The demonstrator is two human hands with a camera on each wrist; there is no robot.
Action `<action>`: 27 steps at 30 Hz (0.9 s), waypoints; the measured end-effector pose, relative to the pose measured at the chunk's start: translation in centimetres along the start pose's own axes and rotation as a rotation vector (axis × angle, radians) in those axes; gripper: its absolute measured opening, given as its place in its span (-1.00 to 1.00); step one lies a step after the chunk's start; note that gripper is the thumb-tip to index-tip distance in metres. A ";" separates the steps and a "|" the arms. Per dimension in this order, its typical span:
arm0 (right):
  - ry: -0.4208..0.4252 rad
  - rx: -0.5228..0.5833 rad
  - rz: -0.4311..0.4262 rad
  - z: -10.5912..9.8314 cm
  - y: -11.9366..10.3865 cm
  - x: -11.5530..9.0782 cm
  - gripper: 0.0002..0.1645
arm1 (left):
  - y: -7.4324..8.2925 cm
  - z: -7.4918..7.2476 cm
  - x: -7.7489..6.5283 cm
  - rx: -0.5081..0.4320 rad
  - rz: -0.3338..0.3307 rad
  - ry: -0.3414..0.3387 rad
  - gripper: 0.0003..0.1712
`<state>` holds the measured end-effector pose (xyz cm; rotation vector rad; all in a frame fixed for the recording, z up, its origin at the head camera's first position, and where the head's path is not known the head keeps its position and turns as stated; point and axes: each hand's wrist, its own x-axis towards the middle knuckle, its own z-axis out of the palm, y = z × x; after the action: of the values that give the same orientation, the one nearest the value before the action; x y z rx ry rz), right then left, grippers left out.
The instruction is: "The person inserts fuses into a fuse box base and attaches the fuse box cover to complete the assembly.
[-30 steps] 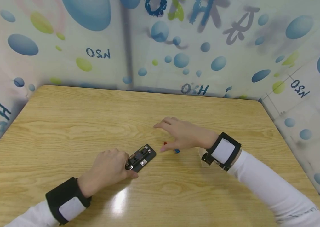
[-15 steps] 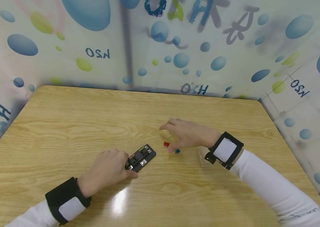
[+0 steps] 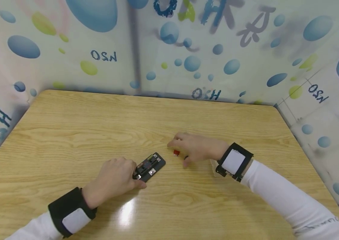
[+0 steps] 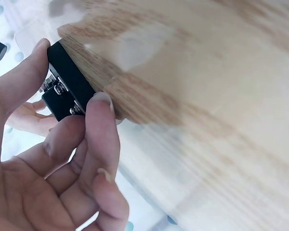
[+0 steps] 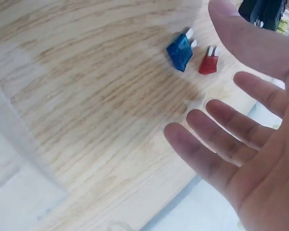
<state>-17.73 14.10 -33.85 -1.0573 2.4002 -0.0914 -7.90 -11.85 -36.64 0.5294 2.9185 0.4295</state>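
Observation:
My left hand [image 3: 116, 175] grips one end of a black fuse block [image 3: 150, 167] with metal screw terminals, pinched between thumb and fingers. The left wrist view shows that fuse block [image 4: 70, 72] edge-on, its base close to the wooden table. My right hand [image 3: 198, 146] hovers over the table with thumb and fingers spread, nothing between them. Just below it lie two blade fuses: a red one [image 3: 176, 153] and a blue one [image 5: 179, 52], each with bare metal prongs. In the head view, the right hand covers most of the blue fuse.
A clear, flat plastic piece [image 5: 19, 163] lies on the table under the right wrist, partly hidden in the head view. The wooden table [image 3: 97, 116] backs onto a patterned curtain [image 3: 112, 40] with blue and green spots.
My right hand first draws a little right, uncovering the red fuse, then comes lower and nearer, with the thumb over the blue fuse. The left hand and fuse block stay put.

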 end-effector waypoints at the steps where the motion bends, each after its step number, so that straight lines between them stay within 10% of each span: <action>1: 0.004 -0.006 -0.012 0.1 0.0 0.0 -0.12 | 0.0 0.0 0.0 0.001 -0.001 0.000 -0.46; 27: 0.135 -0.060 -0.155 1.2 0.4 1.7 -0.80 | 0.1 -0.1 -0.1 -0.029 -0.010 -0.004 -0.47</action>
<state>-18.35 13.35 -35.68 -1.3028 2.4496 -0.1494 -7.82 -11.84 -36.55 0.5112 2.9050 0.4682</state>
